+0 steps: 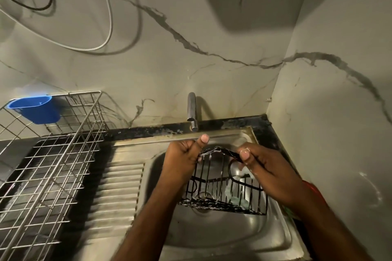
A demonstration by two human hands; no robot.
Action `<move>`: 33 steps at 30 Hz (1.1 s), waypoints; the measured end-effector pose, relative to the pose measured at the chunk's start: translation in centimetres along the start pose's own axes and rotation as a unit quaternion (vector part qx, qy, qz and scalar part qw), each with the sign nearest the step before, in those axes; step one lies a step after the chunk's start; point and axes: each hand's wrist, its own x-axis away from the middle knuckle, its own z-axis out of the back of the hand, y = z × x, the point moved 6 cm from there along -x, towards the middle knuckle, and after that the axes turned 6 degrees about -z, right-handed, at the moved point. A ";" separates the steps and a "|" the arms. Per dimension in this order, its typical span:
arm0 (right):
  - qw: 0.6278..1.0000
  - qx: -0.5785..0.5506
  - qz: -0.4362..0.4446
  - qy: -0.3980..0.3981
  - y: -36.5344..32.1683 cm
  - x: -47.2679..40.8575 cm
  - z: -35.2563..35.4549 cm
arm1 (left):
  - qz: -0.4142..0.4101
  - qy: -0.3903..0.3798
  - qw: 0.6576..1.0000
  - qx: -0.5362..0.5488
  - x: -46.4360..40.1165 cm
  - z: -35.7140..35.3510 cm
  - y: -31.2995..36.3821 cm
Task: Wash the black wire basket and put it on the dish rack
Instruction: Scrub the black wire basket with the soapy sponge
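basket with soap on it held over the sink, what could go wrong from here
The basket is soapy and each hand, left and right, grips only its top rim, so it may slip into the sink. Foam sits on the wires, so racking it in the dish rack now would leave soap on it.

The black wire basket (224,188) shows thin dark bars flecked with white suds, set against the dull silver steel sink (212,239) with its ribbed, striped draining board (118,193). A bright blue plastic cup (35,109) hangs on the silver grid-patterned wire dish rack (53,165), which stands on a black counter (233,123) blotched with pale stains. The pale cream wall (191,59) is marbled with grey veins, and a chrome tap (192,110) gleams before it.
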 end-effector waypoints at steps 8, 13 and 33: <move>0.994 0.094 -0.039 -0.041 -3.1 -0.6 -1.0 | 0.003 0.000 1.000 -0.012 0.0 -0.6 -0.3; 0.978 0.193 0.084 -0.006 -7.0 -0.4 -1.8 | 0.018 0.001 1.000 0.025 0.2 -0.6 0.3; 0.994 0.082 0.051 -0.052 -4.4 -1.4 1.0 | 0.043 0.002 0.994 0.096 0.1 -0.7 0.3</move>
